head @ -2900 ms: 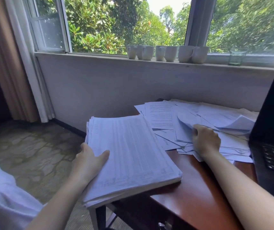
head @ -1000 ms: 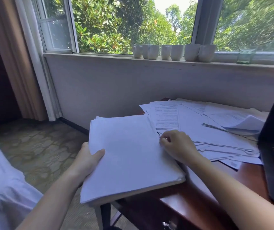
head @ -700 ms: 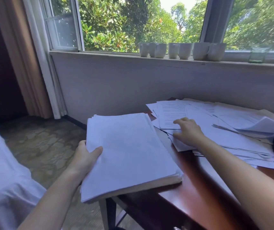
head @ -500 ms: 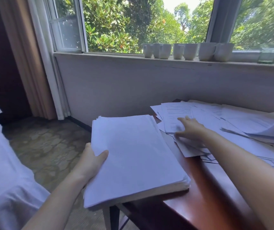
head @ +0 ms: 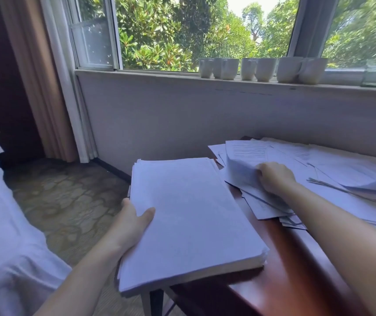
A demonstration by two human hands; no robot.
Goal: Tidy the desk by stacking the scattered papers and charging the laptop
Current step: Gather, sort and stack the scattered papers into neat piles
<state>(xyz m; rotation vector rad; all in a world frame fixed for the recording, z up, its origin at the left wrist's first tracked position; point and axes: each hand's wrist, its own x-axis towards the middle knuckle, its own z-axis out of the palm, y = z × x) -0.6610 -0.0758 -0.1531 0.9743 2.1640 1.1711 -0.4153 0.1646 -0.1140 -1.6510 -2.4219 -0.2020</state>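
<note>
Papers (head: 342, 169): stacking step. Clamping stack (head: 193, 213) in left grip (head: 132, 222), thumb on top; pinching lifted sheet (head: 241, 165) in right grip (head: 273, 179). Next: carry left, lay square on stack.

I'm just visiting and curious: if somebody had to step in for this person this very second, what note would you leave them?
Left hand: grips the thick stack of white paper by its left edge, thumb on top; the stack juts past the corner of the reddish-brown wooden desk.
Right hand: grips a printed white sheet, curling it up off the loose white papers spread over the desk.
Done: many sheets gathered into the stack.
Left: add this sheet and the other loose ones, square the stack. The laptop is out of view, so check its charging.
</note>
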